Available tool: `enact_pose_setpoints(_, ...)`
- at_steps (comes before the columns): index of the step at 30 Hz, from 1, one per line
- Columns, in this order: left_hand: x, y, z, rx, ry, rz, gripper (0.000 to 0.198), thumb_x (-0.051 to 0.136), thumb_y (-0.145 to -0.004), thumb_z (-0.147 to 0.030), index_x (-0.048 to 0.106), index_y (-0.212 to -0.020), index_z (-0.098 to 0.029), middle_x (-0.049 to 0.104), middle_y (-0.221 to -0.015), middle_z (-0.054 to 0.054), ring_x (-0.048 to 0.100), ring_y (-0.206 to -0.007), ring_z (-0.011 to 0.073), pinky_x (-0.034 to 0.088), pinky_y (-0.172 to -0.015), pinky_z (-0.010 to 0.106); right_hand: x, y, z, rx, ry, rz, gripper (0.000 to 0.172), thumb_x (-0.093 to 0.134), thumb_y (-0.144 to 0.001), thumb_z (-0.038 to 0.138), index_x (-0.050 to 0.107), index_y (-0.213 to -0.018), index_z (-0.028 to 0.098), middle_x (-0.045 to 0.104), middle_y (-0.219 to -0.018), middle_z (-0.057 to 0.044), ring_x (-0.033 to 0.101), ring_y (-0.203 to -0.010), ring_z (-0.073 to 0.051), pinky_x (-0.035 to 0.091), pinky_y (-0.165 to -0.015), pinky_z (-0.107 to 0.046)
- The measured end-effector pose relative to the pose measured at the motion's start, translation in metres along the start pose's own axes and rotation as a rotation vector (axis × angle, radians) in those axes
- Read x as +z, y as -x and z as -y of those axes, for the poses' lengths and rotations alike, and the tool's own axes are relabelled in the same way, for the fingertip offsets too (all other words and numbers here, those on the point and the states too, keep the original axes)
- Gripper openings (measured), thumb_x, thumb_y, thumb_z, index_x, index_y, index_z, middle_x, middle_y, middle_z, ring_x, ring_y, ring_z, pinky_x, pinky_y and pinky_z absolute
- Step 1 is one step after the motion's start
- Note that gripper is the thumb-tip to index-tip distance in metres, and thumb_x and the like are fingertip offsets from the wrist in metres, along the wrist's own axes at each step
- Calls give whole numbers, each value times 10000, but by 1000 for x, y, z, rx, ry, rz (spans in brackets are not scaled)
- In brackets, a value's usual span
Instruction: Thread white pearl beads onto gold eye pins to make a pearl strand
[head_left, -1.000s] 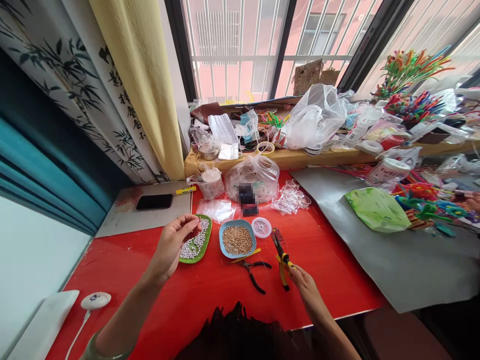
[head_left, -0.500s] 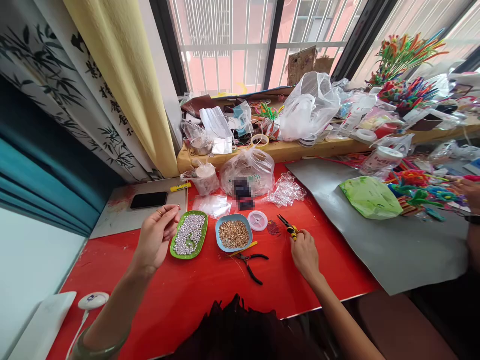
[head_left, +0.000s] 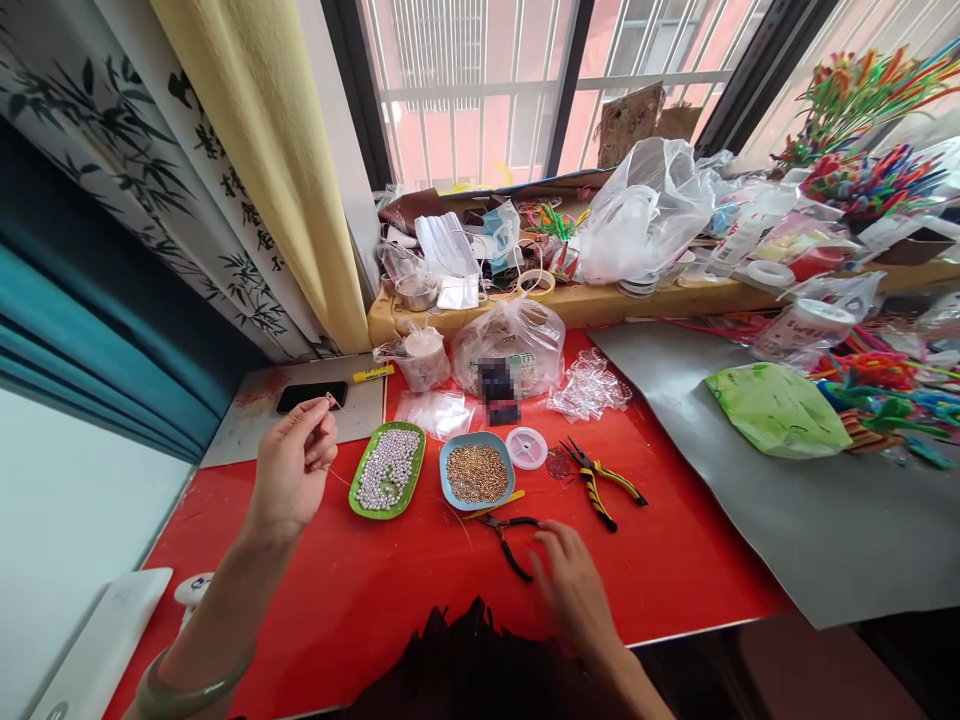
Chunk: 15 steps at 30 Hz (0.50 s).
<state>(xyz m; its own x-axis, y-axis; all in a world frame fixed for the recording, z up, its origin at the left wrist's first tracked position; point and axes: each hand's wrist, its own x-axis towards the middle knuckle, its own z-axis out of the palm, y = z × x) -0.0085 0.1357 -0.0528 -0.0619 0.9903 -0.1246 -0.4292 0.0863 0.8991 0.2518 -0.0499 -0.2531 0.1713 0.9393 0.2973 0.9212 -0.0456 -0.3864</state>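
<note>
My left hand (head_left: 294, 468) is raised beside the green tray (head_left: 360, 505) of pearl-like beads (head_left: 387, 468). Its thumb and fingers pinch a thin wire with a tiny gold piece (head_left: 331, 400) at the tip. My right hand (head_left: 574, 585) is empty, fingers apart and slightly curled, close by the black-handled pliers (head_left: 493, 523). Whether it touches their handle I cannot tell. Yellow-and-black long-nose pliers (head_left: 594, 482) lie with handles spread, farther right. Between the hands sits a blue tray (head_left: 445, 490) with small gold beads (head_left: 476, 473).
A white spool (head_left: 526, 448) and clear plastic pieces (head_left: 589, 385) lie behind the trays. A phone (head_left: 311, 394) rests at the left. A grey sheet (head_left: 720, 480) with a green packet (head_left: 776, 408) covers the right side. Bags and craft supplies crowd the sill (head_left: 450, 325).
My right hand has let go of the yellow-and-black pliers and moved left toward the black-handled pair. My left hand has shifted slightly left and up, still pinching the wire. The view has turned a little.
</note>
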Motion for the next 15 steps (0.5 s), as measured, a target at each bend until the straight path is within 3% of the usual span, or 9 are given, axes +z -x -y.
enact_pose_setpoints(4, 6, 0, -6, 25, 17, -5, 43, 620, -712, -87, 638, -682, -111, 489, -465, -63, 312, -311, 0, 258, -277, 89, 26, 3, 18, -41, -62, 106, 448, 599, -801, 401, 534, -1176, 164, 501, -1316, -153, 415, -1243, -321, 381, -992, -497)
enact_pose_setpoints(7, 11, 0, -14, 54, 33, -22, 75, 599, -728, -73, 648, -684, -108, 477, -456, -67, 311, -307, -3, 255, -272, 86, 32, -3, 15, 22, -133, 165, 441, 581, -830, 396, 519, -1204, 171, 501, -1312, -128, 423, -1237, -310, 346, -993, -538)
enact_pose_setpoints(11, 15, -3, -22, 111, 71, -67, 119, 576, -740, -49, 655, -678, -112, 503, -466, -63, 379, -334, 5, 298, -290, 84, 17, -6, 8, 175, -284, 232, 390, 572, -839, 377, 541, -1174, 179, 540, -1245, -100, 454, -1195, -274, 318, -999, -534)
enact_pose_setpoints(15, 18, -5, -24, 74, 111, -83, 136, 563, -765, -64, 665, -696, -122, 635, -581, -11, 582, -496, 61, 485, -436, 120, -14, -4, -2, 395, -511, 314, 480, 613, -719, 427, 611, -1097, 132, 593, -1162, -168, 492, -1145, -329, 322, -1000, -529)
